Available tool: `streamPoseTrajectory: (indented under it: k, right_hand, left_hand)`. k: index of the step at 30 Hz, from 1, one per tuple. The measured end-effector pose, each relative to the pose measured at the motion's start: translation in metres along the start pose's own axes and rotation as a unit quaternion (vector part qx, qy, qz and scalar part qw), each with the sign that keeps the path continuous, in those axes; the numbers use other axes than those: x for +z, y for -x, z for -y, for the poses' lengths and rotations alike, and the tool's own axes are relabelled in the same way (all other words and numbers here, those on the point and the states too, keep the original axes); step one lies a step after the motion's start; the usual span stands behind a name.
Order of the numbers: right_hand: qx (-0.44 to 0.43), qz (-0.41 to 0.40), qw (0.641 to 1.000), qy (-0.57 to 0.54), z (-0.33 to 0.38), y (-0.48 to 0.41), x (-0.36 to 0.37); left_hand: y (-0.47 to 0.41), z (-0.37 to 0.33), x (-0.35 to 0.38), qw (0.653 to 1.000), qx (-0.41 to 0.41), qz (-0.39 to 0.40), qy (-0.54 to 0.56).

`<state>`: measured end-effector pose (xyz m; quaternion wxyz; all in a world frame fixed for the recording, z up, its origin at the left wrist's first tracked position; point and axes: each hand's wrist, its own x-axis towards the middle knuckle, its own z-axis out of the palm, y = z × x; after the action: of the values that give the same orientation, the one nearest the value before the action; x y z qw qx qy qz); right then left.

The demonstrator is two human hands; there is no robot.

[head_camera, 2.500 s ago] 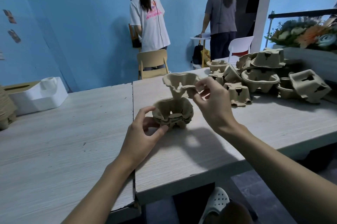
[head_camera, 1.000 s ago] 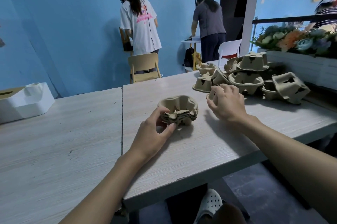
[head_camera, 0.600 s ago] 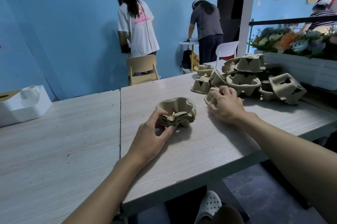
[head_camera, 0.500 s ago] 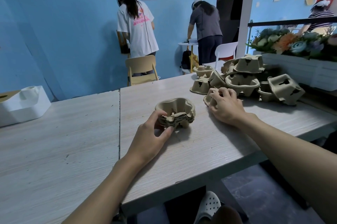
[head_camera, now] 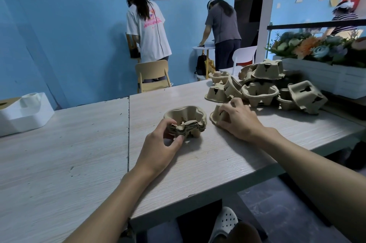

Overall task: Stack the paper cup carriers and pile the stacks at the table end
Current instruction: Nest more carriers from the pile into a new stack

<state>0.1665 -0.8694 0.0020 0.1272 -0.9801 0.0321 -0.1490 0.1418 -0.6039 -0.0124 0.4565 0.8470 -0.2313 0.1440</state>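
A short stack of brown paper cup carriers (head_camera: 190,119) stands on the pale wooden table (head_camera: 198,163), open side up. My left hand (head_camera: 160,143) grips its near left corner between thumb and fingers. Just to the right, my right hand (head_camera: 237,118) curls over a single loose carrier (head_camera: 214,116) lying on the table, covering most of it. Behind that lies a jumbled pile of loose carriers (head_camera: 259,88), some upright, some upside down or tipped.
A white box (head_camera: 23,112) sits at the table's far left. A white planter with flowers (head_camera: 324,64) borders the pile on the right. A wooden chair (head_camera: 152,76) stands behind the table, and people stand by the blue wall.
My right hand set a carrier onto the stack, then reached right and closed over a loose carrier by the pile. My left hand stayed on the stack.
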Motion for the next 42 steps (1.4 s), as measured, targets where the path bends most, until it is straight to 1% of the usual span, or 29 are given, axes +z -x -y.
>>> streamPoseTrajectory:
  k: [2,4,5,6,8,9,10,11,14,16,18,20,21,25,27,29,31,36,40,42]
  right_hand:
    - [-0.031,-0.026,0.997,-0.058,0.006,0.002,-0.001]
    - [-0.040,-0.063,0.980,-0.182,0.015,0.002,0.000]
    - [-0.022,-0.071,0.963,-0.258,0.021,0.002,-0.001]
    - [0.002,-0.074,0.939,-0.336,0.027,0.002,-0.001]
    - [0.044,-0.030,0.880,-0.473,0.039,0.003,0.001]
    - [0.053,-0.002,0.858,-0.511,0.045,0.005,0.002]
    - [0.049,0.015,0.851,-0.522,0.048,0.005,0.005]
    - [0.036,0.031,0.855,-0.517,0.051,0.006,0.005]
    - [0.026,0.066,0.894,-0.442,0.054,0.004,0.007]
    - [0.058,0.056,0.907,-0.414,0.052,0.000,0.006]
    - [0.057,0.021,0.922,-0.382,0.052,0.001,0.001]
    - [0.013,-0.013,0.947,-0.321,0.052,0.004,-0.004]
    - [-0.014,-0.017,0.956,-0.292,0.055,0.008,-0.010]
    - [-0.074,0.002,0.984,-0.159,0.058,0.013,-0.015]
    - [-0.105,0.030,0.987,-0.121,0.060,0.017,-0.017]
    - [-0.132,0.070,0.981,-0.125,0.060,0.018,-0.017]
    - [-0.143,0.075,0.979,-0.123,0.058,0.018,-0.015]
    - [-0.081,-0.030,0.979,-0.184,0.057,0.014,-0.004]
    - [-0.030,-0.089,0.978,-0.187,0.060,0.012,-0.004]
    - [-0.016,-0.128,0.972,-0.197,0.063,0.012,-0.007]
  left_hand:
    - [0.000,0.002,-0.002,1.000,-0.007,-0.016,0.011]
    - [0.002,0.006,-0.006,0.999,-0.015,-0.036,0.020]
    - [0.003,0.008,-0.009,0.999,-0.017,-0.045,0.022]
    - [0.005,0.010,-0.012,0.998,-0.019,-0.052,0.024]
    - [0.009,0.012,-0.017,0.997,-0.024,-0.061,0.030]
    - [0.011,0.012,-0.020,0.997,-0.025,-0.063,0.032]
    - [0.013,0.012,-0.022,0.997,-0.026,-0.066,0.033]
    - [0.015,0.013,-0.024,0.997,-0.025,-0.068,0.032]
    - [0.020,0.016,-0.030,0.996,-0.027,-0.079,0.030]
    - [0.022,0.017,-0.033,0.996,-0.032,-0.082,0.030]
    - [0.025,0.018,-0.033,0.995,-0.032,-0.086,0.031]
    - [0.026,0.017,-0.032,0.995,-0.027,-0.088,0.026]
    - [0.026,0.016,-0.031,0.996,-0.023,-0.088,0.022]
    - [0.027,0.016,-0.031,0.996,-0.019,-0.092,0.014]
    - [0.027,0.016,-0.031,0.995,-0.020,-0.093,0.012]
    - [0.027,0.016,-0.031,0.995,-0.020,-0.093,0.008]
    - [0.027,0.016,-0.031,0.995,-0.019,-0.093,0.007]
    - [0.027,0.017,-0.031,0.996,-0.017,-0.092,0.004]
    - [0.027,0.019,-0.031,0.996,-0.019,-0.092,0.007]
    - [0.027,0.020,-0.031,0.996,-0.023,-0.091,0.010]
